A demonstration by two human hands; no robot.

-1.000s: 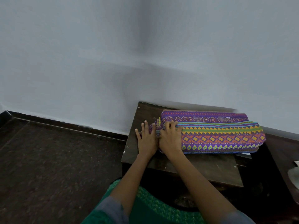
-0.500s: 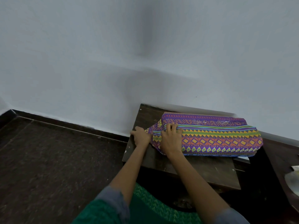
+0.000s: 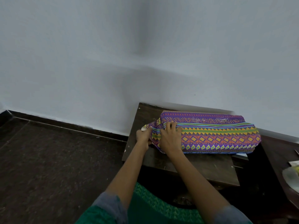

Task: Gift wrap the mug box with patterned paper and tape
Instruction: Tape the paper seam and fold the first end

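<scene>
1. Head view, the task's thing: the mug box (image 3: 210, 135) lies on its long side on the dark wooden table (image 3: 202, 168), close to the white wall (image 3: 113, 62). The patterned paper (image 3: 218, 139) covers all of it that shows, so the box itself is hidden. Clear tape (image 3: 215, 120) glints along the top far edge.
2. Head view, your left hand (image 3: 143, 137): it sits at the box's left end with fingers curled round the loose paper flap (image 3: 152, 126) and holds it bunched. One second ago this hand lay flat on the table with fingers spread; half a second ago it had already curled at the flap.
3. Head view, your right hand (image 3: 170, 139): it presses down on the top of the wrapped box near the left end, fingers bent over the paper, pinning it rather than pinching it. Its position matches both earlier frames.
4. Head view, the flap: it now stands further out to the left than before, with its pale underside showing at the tip.
5. Head view, surroundings: a dark floor (image 3: 48, 159) lies to the left of the table. A pale object (image 3: 292, 177) at the right edge is too cut off to identify.
</scene>
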